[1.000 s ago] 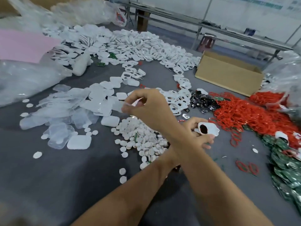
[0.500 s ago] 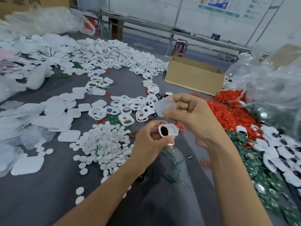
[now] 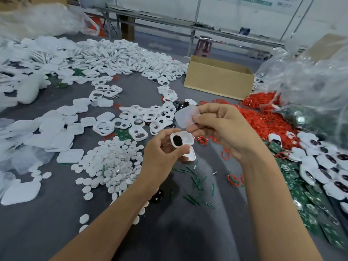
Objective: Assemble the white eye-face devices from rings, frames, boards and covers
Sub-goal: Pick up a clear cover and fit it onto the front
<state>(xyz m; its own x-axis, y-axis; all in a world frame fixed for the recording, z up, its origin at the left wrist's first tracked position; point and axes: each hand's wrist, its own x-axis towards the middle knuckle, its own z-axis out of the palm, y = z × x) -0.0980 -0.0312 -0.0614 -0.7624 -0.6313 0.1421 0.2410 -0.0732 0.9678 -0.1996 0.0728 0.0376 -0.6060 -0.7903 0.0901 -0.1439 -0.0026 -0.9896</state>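
My left hand (image 3: 162,157) grips a white frame (image 3: 182,139) with a dark oval opening and a thin red edge, held above the grey table. Just above it, my right hand (image 3: 220,127) pinches a translucent clear cover (image 3: 186,116) between thumb and fingers, a little apart from the frame. Loose white frames (image 3: 135,119) lie behind my hands. White round discs (image 3: 113,166) are heaped to the left. Red rings (image 3: 267,121) pile up on the right, beside green boards (image 3: 305,200).
A cardboard box (image 3: 218,80) stands at the back right of the grey table (image 3: 56,213). Clear plastic bags (image 3: 310,76) bulge at the right and back left. Finished white faces (image 3: 329,166) lie at the right. Green slivers (image 3: 195,181) are scattered near my wrists.
My right hand brought the clear cover from the left pile across to above the frame. My arms uncrossed and the view swung right; over the last half second the hands barely moved.
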